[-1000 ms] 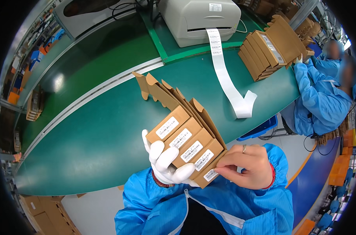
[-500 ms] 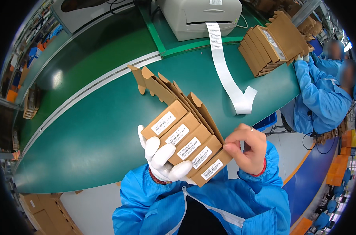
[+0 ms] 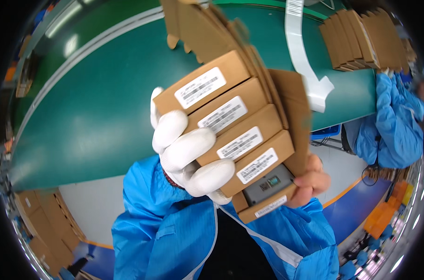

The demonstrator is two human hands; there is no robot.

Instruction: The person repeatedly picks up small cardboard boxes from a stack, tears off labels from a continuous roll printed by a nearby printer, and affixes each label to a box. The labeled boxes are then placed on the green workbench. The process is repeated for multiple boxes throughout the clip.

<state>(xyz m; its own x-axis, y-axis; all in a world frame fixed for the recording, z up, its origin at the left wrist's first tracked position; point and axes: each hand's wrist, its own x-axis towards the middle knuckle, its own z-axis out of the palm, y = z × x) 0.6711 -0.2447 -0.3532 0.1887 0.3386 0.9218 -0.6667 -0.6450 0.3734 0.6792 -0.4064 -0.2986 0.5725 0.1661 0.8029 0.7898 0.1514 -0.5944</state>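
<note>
My left hand (image 3: 188, 147), in a white glove, wraps round a row of several small brown cardboard boxes (image 3: 237, 63) with white labels on their ends. The lids at the far side stand up, with their tabs raised. Nearest me is an opened box (image 3: 248, 215), where a flat grey device (image 3: 256, 195) with a small greenish window shows inside. Its raised lid (image 3: 291, 100) leans away to the right. My bare right hand (image 3: 314, 182) grips that opened box at its right corner, fingertips partly hidden behind the cardboard.
A strip of white label paper (image 3: 300, 56) lies on the green table (image 3: 100, 116). At the back right stands another group of brown boxes (image 3: 345, 42), beside a person in a blue jacket (image 3: 384, 135). Large cartons (image 3: 48, 214) sit at the lower left.
The row of boxes has come closer and higher in view. The nearest box, closed before, is now open with the grey device showing. My right hand has moved down to its corner.
</note>
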